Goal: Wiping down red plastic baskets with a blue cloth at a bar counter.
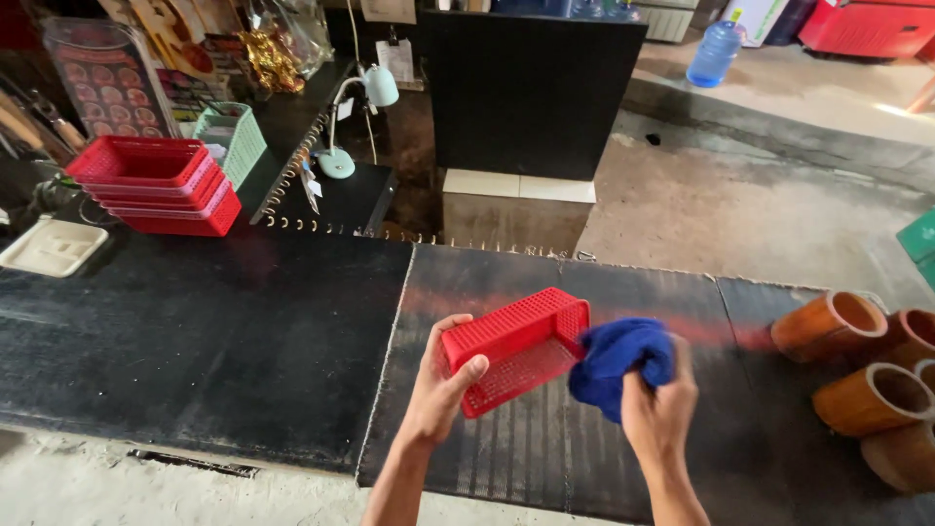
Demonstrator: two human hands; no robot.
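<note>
Head view, left hand (443, 385) gripping red perforated plastic basket (516, 346), right hand (657, 404) clutching bunched blue cloth (621, 362)

two bare forearms are showing from the bottom edge, slim and long, with no sleeves, watch, bracelet or rings appearing on them. the left hand (443, 385) is showing its thumb and short plain nails; the right hand (657, 409) is showing its back and knuckles.

Red perforated plastic basket (516, 346), tilted, held above the counter, crumpled blue cloth (620, 360) apparently touching its rim
</note>
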